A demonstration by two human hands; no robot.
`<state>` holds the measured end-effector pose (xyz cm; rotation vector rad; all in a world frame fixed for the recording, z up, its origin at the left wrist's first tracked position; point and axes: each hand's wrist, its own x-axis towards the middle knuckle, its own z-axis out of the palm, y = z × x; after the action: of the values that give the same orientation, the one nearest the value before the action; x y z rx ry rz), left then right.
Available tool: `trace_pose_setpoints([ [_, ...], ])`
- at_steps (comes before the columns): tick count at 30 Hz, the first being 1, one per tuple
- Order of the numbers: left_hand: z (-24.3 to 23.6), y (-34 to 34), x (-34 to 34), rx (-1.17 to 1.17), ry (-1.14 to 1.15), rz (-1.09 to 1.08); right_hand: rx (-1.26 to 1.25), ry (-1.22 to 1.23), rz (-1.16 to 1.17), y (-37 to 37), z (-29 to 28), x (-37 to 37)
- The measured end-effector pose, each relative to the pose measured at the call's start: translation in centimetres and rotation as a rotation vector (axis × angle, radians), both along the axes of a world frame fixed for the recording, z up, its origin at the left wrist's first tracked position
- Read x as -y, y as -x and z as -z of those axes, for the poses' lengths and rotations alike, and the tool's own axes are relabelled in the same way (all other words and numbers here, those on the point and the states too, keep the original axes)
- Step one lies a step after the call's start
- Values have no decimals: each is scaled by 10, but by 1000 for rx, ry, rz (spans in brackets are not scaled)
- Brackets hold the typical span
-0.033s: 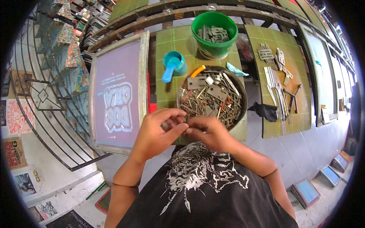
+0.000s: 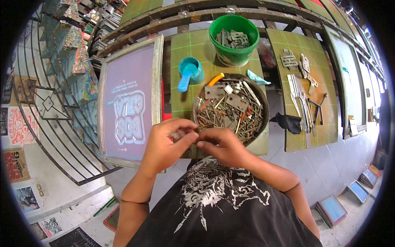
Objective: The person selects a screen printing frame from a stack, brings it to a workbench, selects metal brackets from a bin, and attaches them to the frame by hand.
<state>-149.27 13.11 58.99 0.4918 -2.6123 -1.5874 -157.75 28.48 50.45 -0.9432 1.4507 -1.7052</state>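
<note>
Nearest, a person in a black T-shirt with a pale print (image 2: 263, 218) looks down, both bare forearms reaching toward twelve o'clock. Directions run from where the hands meet.

The left hand (image 2: 168, 140) is loosely closed: its fingers curl inward and the thumb points to the right hand. What look like small greyish pieces show inside the curl; they are too blurred to name. The right hand (image 2: 222, 144) has its fingers bent, thumb and forefinger drawn together in a pinch close against the left fingertips. Whether anything sits in that pinch cannot be told.

Just beyond, between one and two o'clock, lies a round pan (image 2: 265, 109) heaped with screws, flat metal plates and small loose bits. An orange handle (image 2: 216, 79) leans at the pan's own eleven; a pale blue scrap (image 2: 258, 77) lies at its one. The pan rests on a green board (image 2: 181, 105). A framed screen (image 2: 159, 53) with purple mesh stands at ten.

Farther off, a blue cup (image 2: 198, 76) is at twelve and a green bucket (image 2: 233, 57) of metal plates near one. Across a gap, around two, a second board (image 2: 325, 138) bears wrenches (image 2: 304, 109), hinges (image 2: 289, 60) and a black cloth (image 2: 288, 122).
</note>
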Motion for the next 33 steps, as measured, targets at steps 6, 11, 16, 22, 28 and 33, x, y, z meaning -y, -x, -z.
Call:
trace_pose_setpoints([
  [6, 4, 2, 58, 77, -372, -115, 32, 157, 87, -5, -18, 59],
  [11, 19, 40, 101, 2, -468, -173, 63, 90, 163, 10, -11, 84],
  [16, 9, 182, 268, 105, -162, -35, 3, -97, -188, 7, 12, 8],
  [22, 77, 335, 377, 492, 93, -94, 178, -440, 55, 15, 50, -51],
  [28, 125, 394, 401, 671, 245, -159, 470, -470, 235, 11, 54, -57],
  [33, 143, 401, 422, 675, 303, -193, 486, -475, 235, 11, 68, -51],
])
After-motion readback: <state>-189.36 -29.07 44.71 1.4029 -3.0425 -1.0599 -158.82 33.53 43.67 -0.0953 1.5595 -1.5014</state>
